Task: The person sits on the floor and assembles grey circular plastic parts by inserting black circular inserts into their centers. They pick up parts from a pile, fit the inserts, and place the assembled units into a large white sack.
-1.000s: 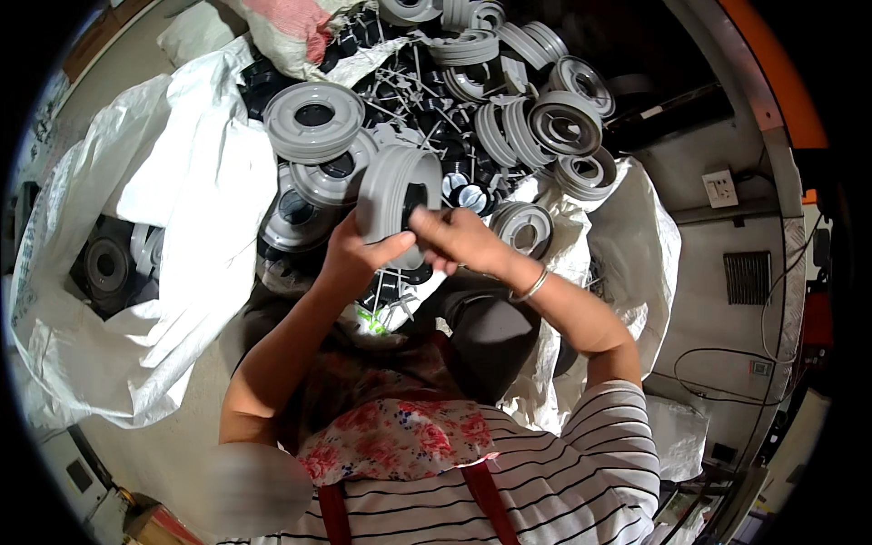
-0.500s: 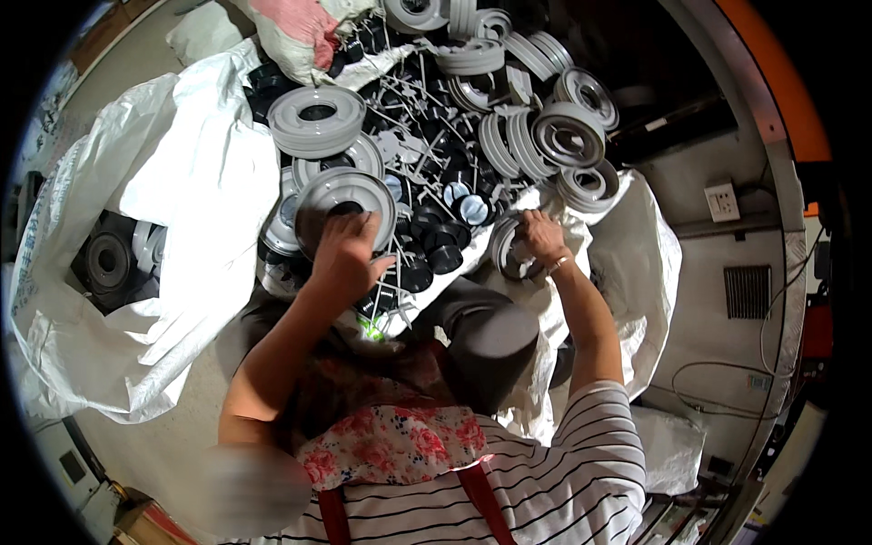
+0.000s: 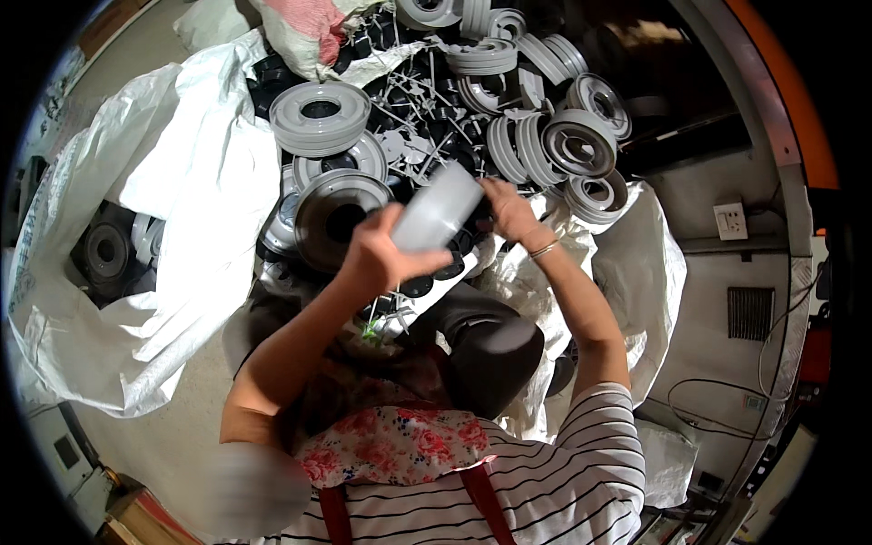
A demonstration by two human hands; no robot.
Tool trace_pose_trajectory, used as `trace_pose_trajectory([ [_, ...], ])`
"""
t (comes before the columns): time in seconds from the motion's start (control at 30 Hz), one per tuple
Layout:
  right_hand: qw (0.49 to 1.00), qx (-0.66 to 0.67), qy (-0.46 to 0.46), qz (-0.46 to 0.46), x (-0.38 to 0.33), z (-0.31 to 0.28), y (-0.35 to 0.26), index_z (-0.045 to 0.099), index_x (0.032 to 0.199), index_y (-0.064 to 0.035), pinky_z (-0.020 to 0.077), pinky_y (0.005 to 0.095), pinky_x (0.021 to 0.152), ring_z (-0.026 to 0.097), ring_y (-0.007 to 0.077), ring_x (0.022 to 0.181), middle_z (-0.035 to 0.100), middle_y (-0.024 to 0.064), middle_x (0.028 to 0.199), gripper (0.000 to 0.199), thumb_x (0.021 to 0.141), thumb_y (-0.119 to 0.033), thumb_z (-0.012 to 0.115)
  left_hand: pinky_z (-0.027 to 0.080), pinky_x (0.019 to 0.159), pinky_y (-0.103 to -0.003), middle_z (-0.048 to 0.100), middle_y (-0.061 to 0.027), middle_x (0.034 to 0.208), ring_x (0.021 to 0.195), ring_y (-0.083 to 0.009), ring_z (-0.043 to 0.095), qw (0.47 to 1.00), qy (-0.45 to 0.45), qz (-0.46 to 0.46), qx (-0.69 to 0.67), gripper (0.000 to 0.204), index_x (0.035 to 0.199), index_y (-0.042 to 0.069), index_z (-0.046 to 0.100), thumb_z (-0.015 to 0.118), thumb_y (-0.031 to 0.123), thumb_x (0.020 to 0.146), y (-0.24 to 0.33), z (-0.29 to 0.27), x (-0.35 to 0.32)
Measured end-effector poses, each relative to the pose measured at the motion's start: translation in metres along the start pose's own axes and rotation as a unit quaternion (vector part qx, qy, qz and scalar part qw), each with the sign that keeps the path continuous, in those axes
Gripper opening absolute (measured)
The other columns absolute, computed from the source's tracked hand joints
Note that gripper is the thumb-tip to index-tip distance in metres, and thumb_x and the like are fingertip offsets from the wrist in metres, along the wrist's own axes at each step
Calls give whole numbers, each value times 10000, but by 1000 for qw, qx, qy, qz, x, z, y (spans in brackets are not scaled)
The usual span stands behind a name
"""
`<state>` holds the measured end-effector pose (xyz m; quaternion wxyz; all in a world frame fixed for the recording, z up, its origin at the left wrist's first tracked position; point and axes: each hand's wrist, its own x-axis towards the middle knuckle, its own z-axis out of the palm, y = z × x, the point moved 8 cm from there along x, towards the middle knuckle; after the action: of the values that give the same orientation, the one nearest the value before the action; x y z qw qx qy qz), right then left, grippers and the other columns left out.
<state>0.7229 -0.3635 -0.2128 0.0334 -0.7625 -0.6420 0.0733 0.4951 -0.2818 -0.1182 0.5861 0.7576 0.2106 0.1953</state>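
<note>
A light grey plastic ring (image 3: 439,209), blurred by motion, is held tilted on edge between my two hands above the pile. My left hand (image 3: 377,252) has its fingers and thumb around the lower left end of it. At the upper right end, the fingers of my right hand (image 3: 510,213) are closed against its edge; their tips are partly hidden. Just left of my left hand lies a round grey flanged part (image 3: 313,213) with a dark centre hole. Behind that stands a stack of similar grey parts (image 3: 320,136).
Black caps (image 3: 418,283) and thin grey plastic sprues (image 3: 413,95) fill the middle of the pile. More grey rings (image 3: 579,143) are stacked at the back right. A white woven sack (image 3: 195,173) with parts inside stands left, another white sack (image 3: 640,263) right.
The grey ring has come up from the right side and moved left between my hands. My left hand has left the flanged part and moved right to the ring.
</note>
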Motion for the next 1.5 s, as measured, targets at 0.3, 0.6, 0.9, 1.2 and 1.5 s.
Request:
trace_pose_trajectory([
  [0.3,996,-63,-50,-48,26,37,-17,471,1282,-89,484,374,853,518,307,1064,546,133,1147,653,669,-171,682,481,802,-306,623,-118,1029,917,-172,600,955,117,-127,-239,529,1144,-51,527,742,244,761,-43,-23,8],
  [0.6,970,180,53,152,47,-8,-27,439,1253,-4,451,405,920,559,359,1025,582,210,1107,703,668,-212,770,472,831,-297,633,-80,986,921,-154,599,938,109,-134,-300,327,1119,-28,572,636,159,859,-40,-28,3],
  [0.9,965,262,-3,-34,6,-112,-140,497,1213,-3,463,398,845,503,370,982,484,206,1058,687,642,-269,772,497,800,-286,619,-60,1038,905,-128,601,872,-1,-114,-477,363,1192,-8,530,631,78,854,-25,4,-1],
  [1.2,964,56,-6,-261,-31,-133,-175,405,1272,-29,471,390,864,435,365,1066,440,169,1159,713,650,-154,729,532,813,-336,602,-96,1094,963,-177,623,825,-117,-170,-527,338,1226,-24,490,527,103,915,-17,16,-12],
  [1.5,968,95,-5,-232,-52,-127,-160,400,1287,9,465,393,867,448,370,1071,449,196,1162,728,666,-167,738,513,855,-354,583,-103,1129,1022,-194,595,816,-166,-182,-522,414,1262,-19,454,571,98,883,-10,39,-9],
])
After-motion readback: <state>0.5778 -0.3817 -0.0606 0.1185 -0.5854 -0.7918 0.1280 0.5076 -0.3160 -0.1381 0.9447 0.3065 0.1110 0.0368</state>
